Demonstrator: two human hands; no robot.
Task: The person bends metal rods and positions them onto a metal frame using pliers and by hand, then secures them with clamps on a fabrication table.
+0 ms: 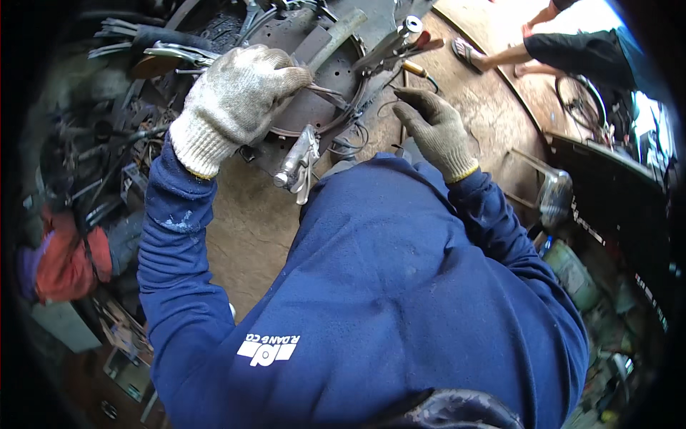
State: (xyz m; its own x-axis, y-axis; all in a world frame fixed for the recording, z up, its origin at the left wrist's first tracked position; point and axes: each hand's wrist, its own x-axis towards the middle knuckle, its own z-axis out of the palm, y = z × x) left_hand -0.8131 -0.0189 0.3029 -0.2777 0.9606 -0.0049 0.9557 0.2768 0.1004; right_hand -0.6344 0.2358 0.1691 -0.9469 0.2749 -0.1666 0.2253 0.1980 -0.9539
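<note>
My left hand (239, 93), in a whitish knit work glove, is closed over a round dark steel plate (294, 114) with small holes. A thin metal piece (329, 93) juts out beside its fingertips; the grip itself is partly hidden. My right hand (436, 134), in a dirtier knit glove, hangs to the right of the plate with fingers stretched and apart, holding nothing visible. Locking pliers (304, 161) sit at the plate's near edge. A flat metal bar (336, 36) lies across its far part. A metal tube (393, 44) rises at its far right.
Clamps and tools (171, 53) crowd the left beside scrap metal. A yellow-handled tool (414, 68) lies beyond my right hand. Another person's sandalled foot (468, 53) is at the far right. A dark panel (607, 164) stands right; red cloth (68, 257) lies left.
</note>
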